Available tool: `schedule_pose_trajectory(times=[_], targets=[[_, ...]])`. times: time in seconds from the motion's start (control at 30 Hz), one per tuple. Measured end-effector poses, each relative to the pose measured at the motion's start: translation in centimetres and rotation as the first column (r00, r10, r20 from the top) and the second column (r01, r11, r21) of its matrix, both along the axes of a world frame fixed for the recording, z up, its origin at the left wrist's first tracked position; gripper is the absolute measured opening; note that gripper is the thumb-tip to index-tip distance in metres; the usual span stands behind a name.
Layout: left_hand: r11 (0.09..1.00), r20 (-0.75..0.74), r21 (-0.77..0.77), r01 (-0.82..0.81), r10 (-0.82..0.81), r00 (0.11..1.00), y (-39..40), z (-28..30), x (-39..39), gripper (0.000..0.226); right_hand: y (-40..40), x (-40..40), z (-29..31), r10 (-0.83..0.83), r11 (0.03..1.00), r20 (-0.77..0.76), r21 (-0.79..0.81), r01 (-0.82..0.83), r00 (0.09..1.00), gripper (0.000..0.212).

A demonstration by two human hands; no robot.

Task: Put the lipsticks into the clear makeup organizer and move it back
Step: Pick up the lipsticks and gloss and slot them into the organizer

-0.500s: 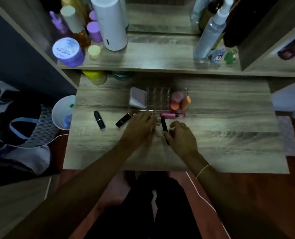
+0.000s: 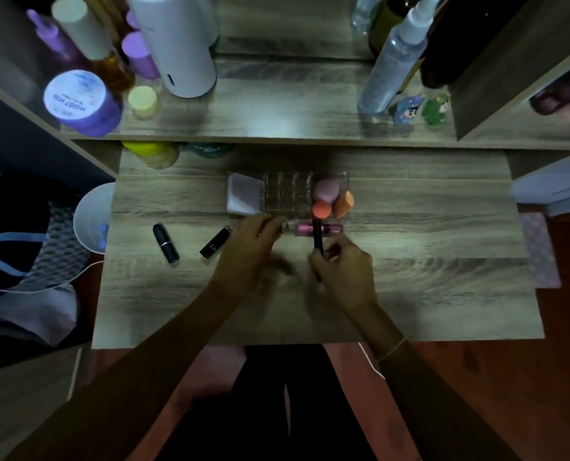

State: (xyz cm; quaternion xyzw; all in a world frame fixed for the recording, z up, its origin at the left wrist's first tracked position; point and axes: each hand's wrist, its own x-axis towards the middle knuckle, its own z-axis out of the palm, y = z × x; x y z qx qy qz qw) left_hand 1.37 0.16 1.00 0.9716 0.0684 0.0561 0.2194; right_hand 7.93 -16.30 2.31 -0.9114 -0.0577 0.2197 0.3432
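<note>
The clear makeup organizer (image 2: 285, 191) stands mid-table with an empty grid of slots, a white compact at its left and sponges (image 2: 330, 199) at its right. A pink lip gloss tube (image 2: 305, 228) lies just in front of it. My right hand (image 2: 343, 271) holds a slim black lipstick (image 2: 317, 239) upright, its top near the organizer's front edge. My left hand (image 2: 248, 249) reaches to the gloss tube's silver end, fingers curled around something I cannot make out. Two black lipsticks lie to the left: a round one (image 2: 166, 242) and a square one (image 2: 215, 242).
A raised shelf (image 2: 277, 124) behind holds bottles, jars and small figurines. Yellow and green jars sit under it at the back left. A white bin (image 2: 88, 217) and bags stand left of the table. My knees are below the table's front edge.
My right hand has lifted the slim black lipstick and tipped it up toward the organizer. My left hand has shifted forward to the pink gloss tube.
</note>
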Motion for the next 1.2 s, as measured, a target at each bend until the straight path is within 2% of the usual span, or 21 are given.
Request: schedule_pose_trajectory(times=[0.07, 0.17, 0.27, 0.37, 0.47, 0.6, 0.77, 0.97, 1.2], targets=[[0.977, 0.132, -0.169, -0.129, 0.153, 0.979, 0.7, 1.4, 0.8, 0.033, 1.1, 0.7, 1.0, -0.043, 0.99, 0.013, 0.136, 0.041, 0.999, 0.018], [0.858, 0.209, -0.438, -0.267, 0.386, 0.899, 2.0, 3.4, 3.4, 0.025, 3.8, 2.4, 2.0, -0.114, 0.952, 0.016, 0.286, 0.105, 0.993, 0.013], [0.821, 0.256, -0.485, -0.301, 0.462, 0.849, 2.7, 4.1, 5.4, 0.025, 6.5, 4.1, 2.2, -0.184, 0.939, 0.085, 0.311, 0.15, 0.979, 0.025], [0.785, 0.188, -0.531, -0.319, 0.476, 0.859, 2.7, 3.5, 6.4, 0.026, 8.3, 5.1, 2.1, -0.22, 0.933, 0.17, 0.325, 0.156, 0.961, 0.028], [0.764, 0.186, -0.575, -0.294, 0.472, 0.862, 2.7, 3.1, 7.0, 0.029, 9.1, 5.7, 1.3, -0.185, 0.961, 0.203, 0.243, 0.133, 0.962, 0.028], [0.79, 0.224, -0.544, -0.282, 0.46, 0.859, 3.0, 2.8, 7.4, 0.03, 9.2, 6.1, -0.1, -0.155, 0.977, 0.233, 0.18, 0.114, 0.96, 0.022], [0.816, 0.198, -0.503, -0.285, 0.429, 0.881, 3.3, 2.3, 7.3, 0.033, 9.3, 6.3, -0.4, -0.152, 0.984, 0.302, 0.141, 0.114, 0.941, 0.025], [0.87, 0.179, -0.419, -0.259, 0.359, 0.916, 3.5, 1.9, 7.8, 0.03, 9.4, 6.7, -0.2, -0.15, 0.985, 0.24, 0.118, 0.124, 0.959, 0.025], [0.898, 0.107, -0.305, -0.318, 0.364, 0.925, 3.2, 0.8, 7.5, 0.033, 8.8, 6.7, -0.3, -0.102, 0.994, 0.225, 0.049, 0.093, 0.969, 0.028]])
